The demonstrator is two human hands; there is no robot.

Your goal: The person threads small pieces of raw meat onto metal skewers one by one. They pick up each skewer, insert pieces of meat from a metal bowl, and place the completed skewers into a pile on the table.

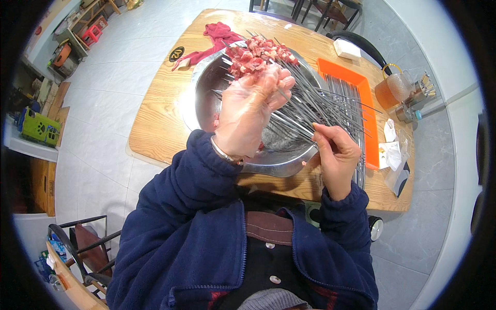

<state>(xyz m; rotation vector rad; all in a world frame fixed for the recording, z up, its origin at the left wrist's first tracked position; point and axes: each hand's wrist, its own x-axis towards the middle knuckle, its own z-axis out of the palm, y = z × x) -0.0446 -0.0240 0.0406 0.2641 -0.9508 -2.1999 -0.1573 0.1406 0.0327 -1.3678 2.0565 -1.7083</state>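
Note:
My left hand [252, 106], in a clear plastic glove, is curled over the steel basin [203, 104], and a thin metal skewer shows at its fingers. Just beyond it, chunks of raw red meat [246, 64] are threaded on skewers heaped across the basin's far side. My bare right hand [336, 153] pinches the end of a metal skewer [292, 126] between thumb and forefinger, over the basin's near right rim. Many meat-free skewer shafts [314, 97] fan towards the right. The left palm and whatever meat lies in it are hidden.
An orange tray [371, 128] of metal skewers stands right of the basin on the wooden table [159, 120]. A red cloth [219, 35] lies at the back left. Along the right are a jug of amber liquid [391, 91], a tissue pack [347, 49] and crumpled wrappers [390, 155].

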